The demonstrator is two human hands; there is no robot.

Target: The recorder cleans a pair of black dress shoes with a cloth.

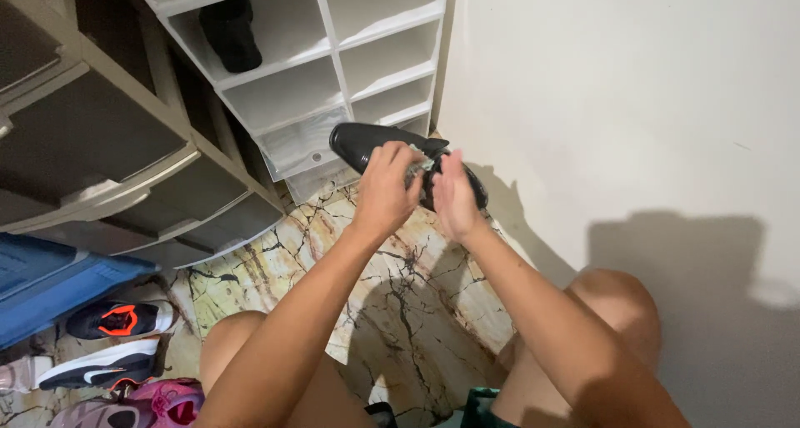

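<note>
A glossy black leather shoe [360,141] is held in the air in front of a white shoe rack, toe pointing left. My left hand [385,186] grips its middle from above, with a small pale cloth [419,165] showing between the fingers. My right hand [454,196] holds the heel end, fingers curled around it. Both forearms reach up from my bare knees below.
A white cubby shoe rack [333,53] stands ahead with a black shoe [231,32] in one slot. Grey drawers [108,145] are at left, a blue lid [50,282] below them. Several sneakers [117,345] lie at the lower left on marble floor [417,295]. A plain wall [625,103] is on the right.
</note>
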